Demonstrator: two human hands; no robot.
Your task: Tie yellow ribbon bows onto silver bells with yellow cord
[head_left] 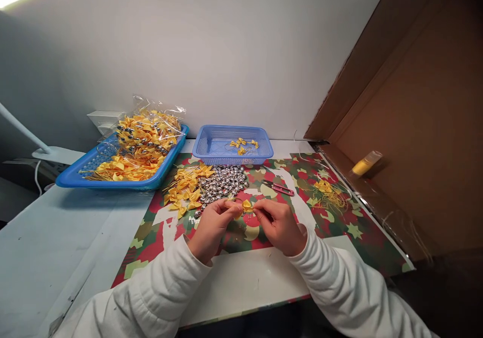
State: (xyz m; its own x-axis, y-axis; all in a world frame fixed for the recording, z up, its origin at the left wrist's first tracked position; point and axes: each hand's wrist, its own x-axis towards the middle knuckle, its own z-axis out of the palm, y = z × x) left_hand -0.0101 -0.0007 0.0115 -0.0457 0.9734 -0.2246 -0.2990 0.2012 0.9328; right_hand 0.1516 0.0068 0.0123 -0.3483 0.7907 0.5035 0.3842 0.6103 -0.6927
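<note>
Head view. Both forearms in white padded sleeves come in from the bottom edge, wrists angled inward so the hands meet over the patterned mat [339, 227]. Left hand [212, 223] curled, thumb and forefinger tips pinched on the left side of a small yellow satin bow [246, 205]. Right hand [277, 222] knuckles up, fingertips pinching the bow's right side. Bow held just above the mat, just in front of a heap of shiny silver bells [223, 183]. Loose yellow bows [185, 187] lie left of the bells. Behind: perforated blue plastic basket [211, 144], shallow blue tray [75, 174] with crinkled clear bag. Pink snips [281, 189] lie right of the bells.
</note>
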